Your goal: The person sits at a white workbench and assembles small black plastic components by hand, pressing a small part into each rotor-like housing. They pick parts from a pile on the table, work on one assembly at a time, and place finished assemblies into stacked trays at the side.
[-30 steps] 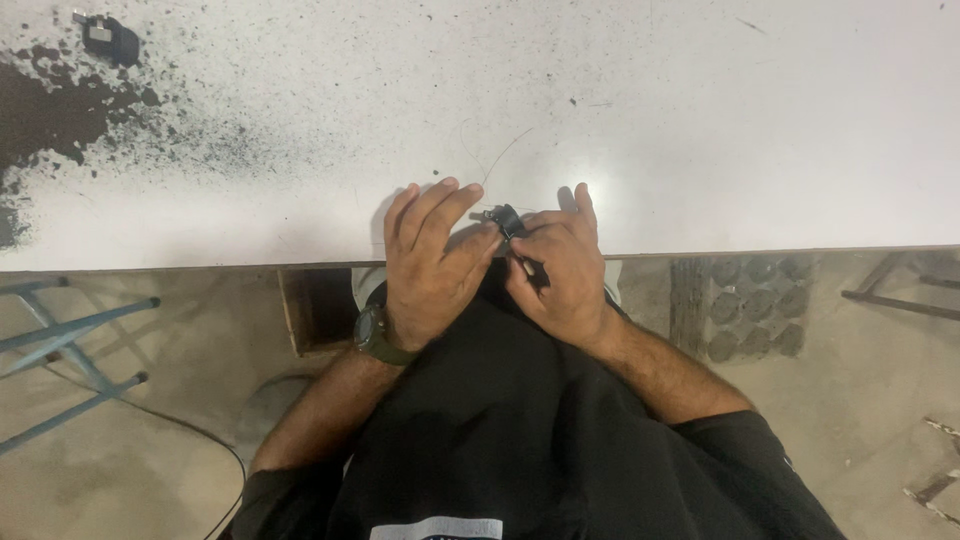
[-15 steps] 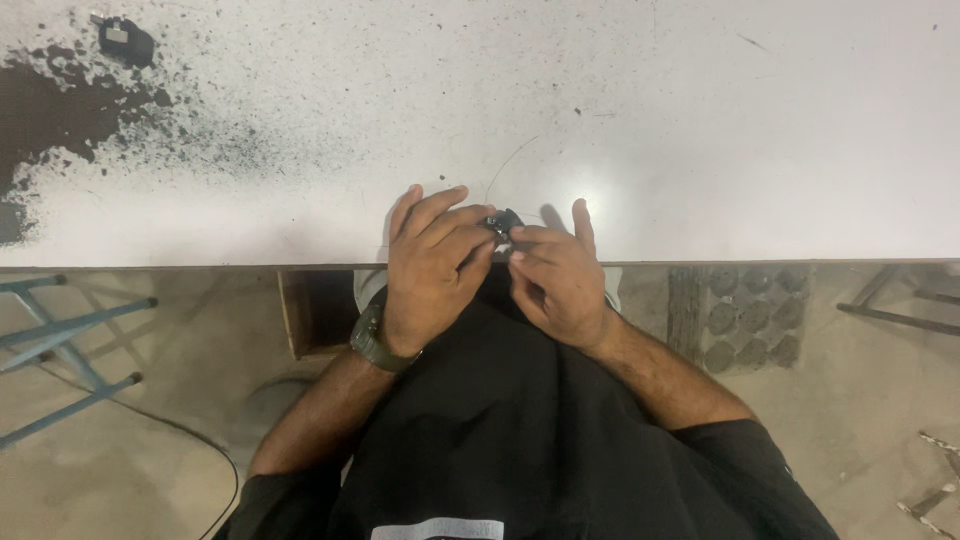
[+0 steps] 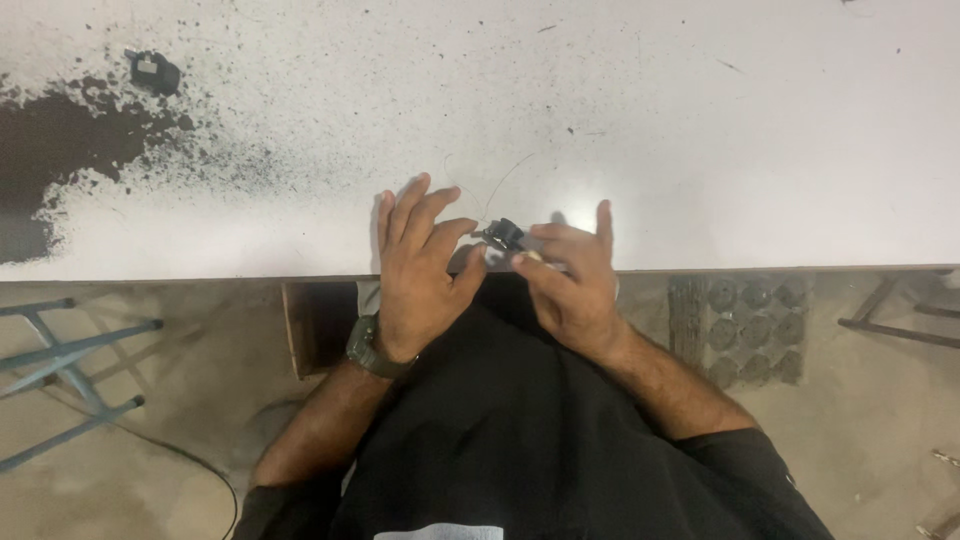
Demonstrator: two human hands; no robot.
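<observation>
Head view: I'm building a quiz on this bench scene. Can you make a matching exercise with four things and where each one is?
Things:
1. small black part
2. wristwatch
3. dark stain
4. blue metal frame

Places:
A. floor, lower left
B. tabletop, far left
C. left wrist
D. between the fingertips of both hands

Pairs: 1-D, 2-C, 3-B, 4-A

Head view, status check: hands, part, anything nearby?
Left hand and right hand pinch small black part at table edge. Thin wire trails off. Second black part far left, apart.
</observation>
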